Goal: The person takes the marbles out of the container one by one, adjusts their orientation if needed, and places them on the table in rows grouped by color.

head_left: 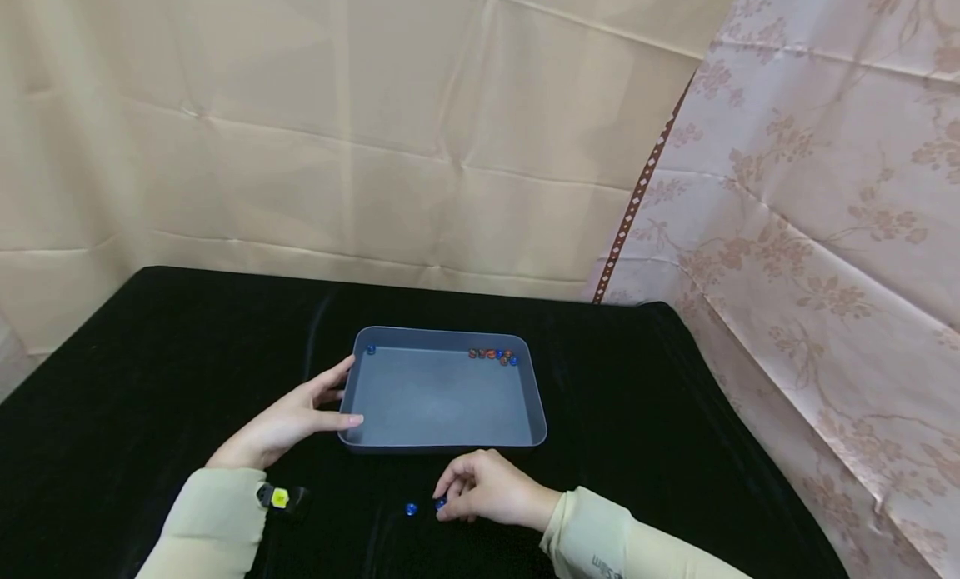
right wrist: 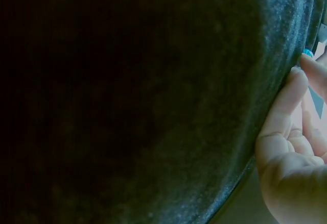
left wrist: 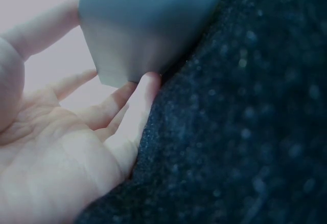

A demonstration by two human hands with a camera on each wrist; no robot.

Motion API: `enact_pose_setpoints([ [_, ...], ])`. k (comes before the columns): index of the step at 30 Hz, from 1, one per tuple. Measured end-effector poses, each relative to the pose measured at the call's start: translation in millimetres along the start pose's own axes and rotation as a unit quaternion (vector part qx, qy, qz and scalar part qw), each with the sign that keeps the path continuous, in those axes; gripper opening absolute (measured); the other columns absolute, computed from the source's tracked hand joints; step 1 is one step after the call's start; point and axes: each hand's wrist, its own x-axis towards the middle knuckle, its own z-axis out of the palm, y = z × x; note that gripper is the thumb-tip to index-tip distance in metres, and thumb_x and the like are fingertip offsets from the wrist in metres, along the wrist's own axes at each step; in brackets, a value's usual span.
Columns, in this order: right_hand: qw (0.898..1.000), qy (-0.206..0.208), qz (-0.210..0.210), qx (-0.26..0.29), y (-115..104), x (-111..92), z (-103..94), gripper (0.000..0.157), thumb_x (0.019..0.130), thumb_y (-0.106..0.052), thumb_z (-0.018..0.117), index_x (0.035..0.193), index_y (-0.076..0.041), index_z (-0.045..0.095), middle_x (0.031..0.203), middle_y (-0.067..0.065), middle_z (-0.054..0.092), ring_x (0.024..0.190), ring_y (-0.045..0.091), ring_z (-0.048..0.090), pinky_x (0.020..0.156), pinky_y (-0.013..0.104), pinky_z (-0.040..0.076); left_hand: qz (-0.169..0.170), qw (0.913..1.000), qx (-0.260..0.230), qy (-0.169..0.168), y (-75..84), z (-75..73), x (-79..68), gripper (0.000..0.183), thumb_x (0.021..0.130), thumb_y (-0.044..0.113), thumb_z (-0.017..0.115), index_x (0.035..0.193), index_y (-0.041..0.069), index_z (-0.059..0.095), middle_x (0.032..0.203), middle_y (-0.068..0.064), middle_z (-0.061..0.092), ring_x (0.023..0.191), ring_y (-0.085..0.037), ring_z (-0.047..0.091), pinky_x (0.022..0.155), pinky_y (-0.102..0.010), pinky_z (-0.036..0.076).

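A grey-blue rectangular tray [head_left: 442, 439] lies on the black cloth. My left hand [head_left: 288, 416] grips its left side, thumb at the near-left rim and fingers along the outer wall. In the left wrist view, the fingers of that hand [left wrist: 66, 137] touch the tray's corner [left wrist: 138, 35]. My right hand [head_left: 495, 489], in front of the tray, pinches a blue marble [head_left: 440, 503] between thumb and forefinger at the cloth. Just left of it lies another blue marble [head_left: 411, 509]. In the right wrist view, the right hand [right wrist: 294, 132] shows at the right edge, a bit of blue at its fingertips.
Inside the tray, several brown-orange marbles [head_left: 482, 354] and blue marbles gather at the far right corner. A single blue marble [head_left: 371, 349] sits in the far left corner. Black cloth [head_left: 637, 446] covers the table. Beige curtain [head_left: 300, 146] and floral curtain [head_left: 825, 229] hang behind and to the right.
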Motion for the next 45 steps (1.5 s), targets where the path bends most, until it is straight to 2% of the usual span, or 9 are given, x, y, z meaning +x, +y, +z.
enact_pose_setpoints([
  [7,1.0,0.0,-0.005,-0.015,-1,0,-0.4,0.016,0.086,-0.007,0.072,0.101,-0.001,0.07,0.078,0.007,0.07,0.06,0.006,0.058,0.056,0.016,0.048,0.006,1.0,0.0,-0.001,0.5,-0.3,-0.5,0.088,0.094,0.025,0.066,0.161,0.017,0.009,0.166,-0.019,0.01,0.144,-0.048,0.021,0.112,-0.07,0.026],
  [16,1.0,0.005,-0.005,-0.01,1,0,0.2,0.019,0.086,-0.011,0.073,0.103,-0.003,0.069,0.074,-0.005,0.066,0.06,0.005,0.058,0.056,0.016,0.049,0.012,0.9999,0.001,-0.004,-1.7,1.3,0.1,0.088,0.094,0.024,0.066,0.161,0.017,0.009,0.165,-0.02,0.011,0.143,-0.048,0.023,0.111,-0.07,0.027],
  [20,1.0,0.015,-0.002,-0.02,-1,0,0.1,0.018,0.086,-0.016,0.074,0.101,-0.006,0.069,0.072,-0.006,0.066,0.058,0.007,0.058,0.055,0.019,0.051,0.013,0.9999,0.003,-0.005,-2.1,1.9,0.7,0.089,0.093,0.024,0.066,0.161,0.018,0.009,0.165,-0.021,0.011,0.142,-0.048,0.024,0.11,-0.07,0.028],
  [30,0.998,0.031,-0.009,-0.046,-17,1,-5.9,0.01,0.087,-0.018,0.074,0.091,-0.008,0.072,0.078,0.011,0.074,0.054,0.009,0.06,0.053,0.023,0.055,0.01,0.9999,0.008,-0.001,-1.9,2.3,-0.5,0.09,0.093,0.025,0.067,0.161,0.017,0.008,0.165,-0.021,0.011,0.142,-0.049,0.024,0.11,-0.071,0.028],
  [41,0.997,0.041,-0.033,-0.052,-38,8,-15.3,0.014,0.088,-0.017,0.073,0.094,-0.005,0.072,0.083,0.022,0.072,0.057,0.012,0.061,0.056,0.023,0.055,0.011,0.9999,0.011,0.001,-2.9,2.3,0.0,0.091,0.093,0.025,0.068,0.161,0.017,0.009,0.165,-0.022,0.012,0.142,-0.049,0.025,0.109,-0.07,0.03],
  [45,0.997,0.047,-0.036,-0.056,-47,10,-19.1,0.015,0.088,-0.017,0.073,0.095,-0.004,0.072,0.085,0.023,0.072,0.059,0.016,0.063,0.058,0.03,0.058,0.009,0.9999,0.007,0.001,-2.3,2.4,0.3,0.09,0.093,0.024,0.068,0.161,0.017,0.009,0.164,-0.022,0.012,0.142,-0.049,0.024,0.109,-0.07,0.03],
])
